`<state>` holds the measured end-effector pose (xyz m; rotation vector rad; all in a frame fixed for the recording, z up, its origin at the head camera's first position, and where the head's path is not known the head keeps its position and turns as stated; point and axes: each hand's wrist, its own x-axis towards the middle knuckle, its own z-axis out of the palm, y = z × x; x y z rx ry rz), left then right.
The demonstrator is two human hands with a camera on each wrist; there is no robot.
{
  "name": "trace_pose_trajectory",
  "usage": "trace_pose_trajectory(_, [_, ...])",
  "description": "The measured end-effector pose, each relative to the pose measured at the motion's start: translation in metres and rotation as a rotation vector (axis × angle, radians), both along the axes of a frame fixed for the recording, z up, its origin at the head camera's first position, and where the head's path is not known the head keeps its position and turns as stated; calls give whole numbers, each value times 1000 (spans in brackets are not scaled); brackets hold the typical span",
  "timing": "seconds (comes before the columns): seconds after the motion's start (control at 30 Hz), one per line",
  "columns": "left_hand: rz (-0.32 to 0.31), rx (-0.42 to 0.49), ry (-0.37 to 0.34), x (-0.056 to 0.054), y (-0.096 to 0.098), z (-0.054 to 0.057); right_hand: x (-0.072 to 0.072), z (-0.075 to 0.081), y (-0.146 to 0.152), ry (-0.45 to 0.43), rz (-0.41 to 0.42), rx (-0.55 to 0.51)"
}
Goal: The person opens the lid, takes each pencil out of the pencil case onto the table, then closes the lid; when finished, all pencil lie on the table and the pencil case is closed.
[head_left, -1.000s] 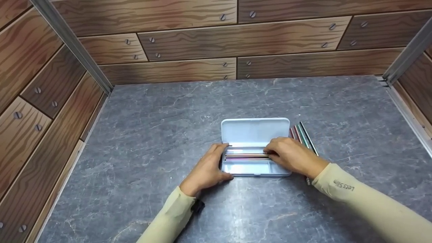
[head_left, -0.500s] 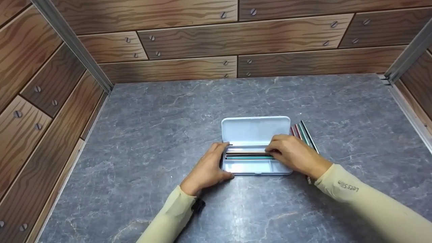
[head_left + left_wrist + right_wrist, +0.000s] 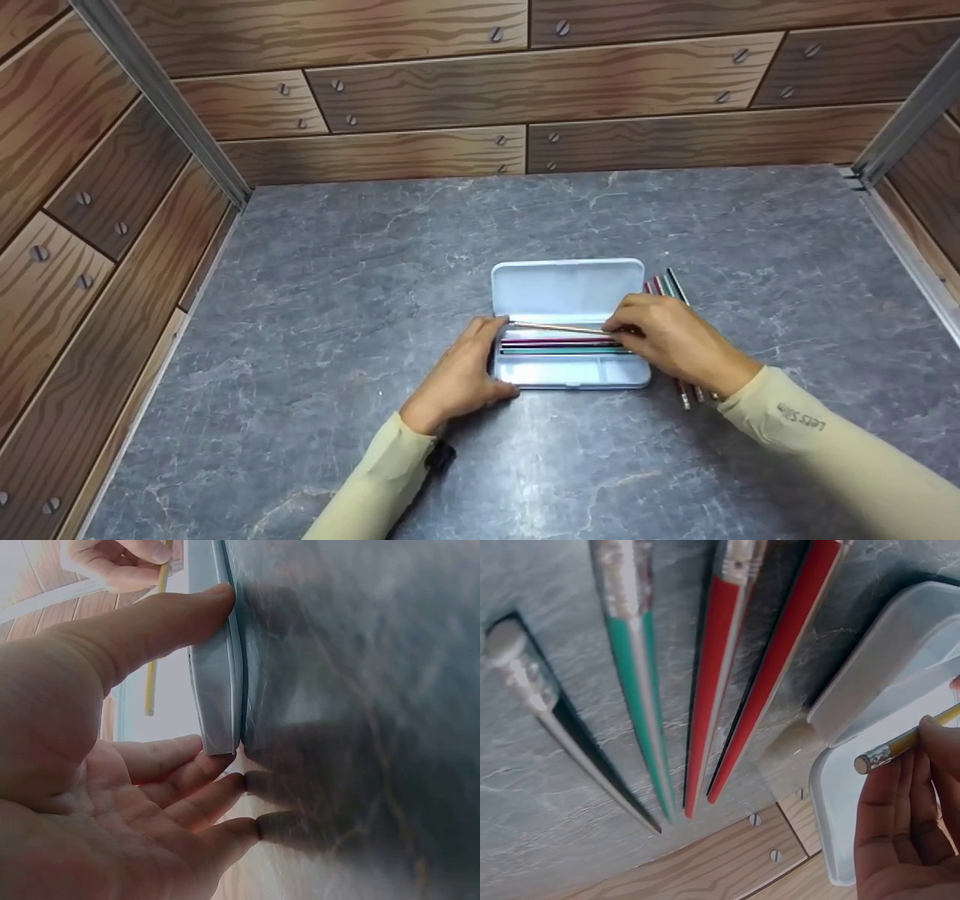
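A pale, translucent pencil case [image 3: 549, 373] lies with its lid [image 3: 568, 289] raised. My left hand [image 3: 459, 375] holds its left end, thumb at the front edge and fingers around the end and back corner. My right hand [image 3: 671, 337] pinches a yellow pencil [image 3: 559, 328] near its eraser end, holding it over the case's back part. In the right wrist view that pencil [image 3: 901, 744] shows a metal band and eraser. Several pencils [image 3: 555, 346], purplish, dark and teal, lie side by side in the middle compartment. Their right ends are partly hidden by my right hand.
Right of the case, several loose pencils lie on the grey marbled table [image 3: 360, 285]: a red pencil [image 3: 716, 682], another red one, a green pencil [image 3: 641, 697] and a dark pencil [image 3: 592, 757]. My right hand partly covers them in the head view. Wood-patterned walls [image 3: 420, 90] enclose the table.
My right hand has moved slightly right, and the yellow pencil is now lifted and slanted toward the case's back. A teal pencil now shows in the compartment. My left hand has stayed put.
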<state>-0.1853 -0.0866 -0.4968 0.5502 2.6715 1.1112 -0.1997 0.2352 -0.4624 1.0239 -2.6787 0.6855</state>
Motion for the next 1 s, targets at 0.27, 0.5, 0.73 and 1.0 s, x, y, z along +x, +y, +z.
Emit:
trace_pose_trajectory(0.27, [1, 10, 5, 1, -1, 0, 2, 3, 14, -41, -96, -110])
trace_pose_trajectory(0.5, [5, 5, -3, 1, 0, 2, 5, 6, 31, -102, -219, -160])
trace_pose_trajectory(0.73, [3, 6, 0, 1, -1, 1, 9, 5, 47, -162, -316, -212])
trace_pose_trajectory(1.0, [-2, 11, 3, 1, -1, 1, 11, 1, 71, -232, -465, -303])
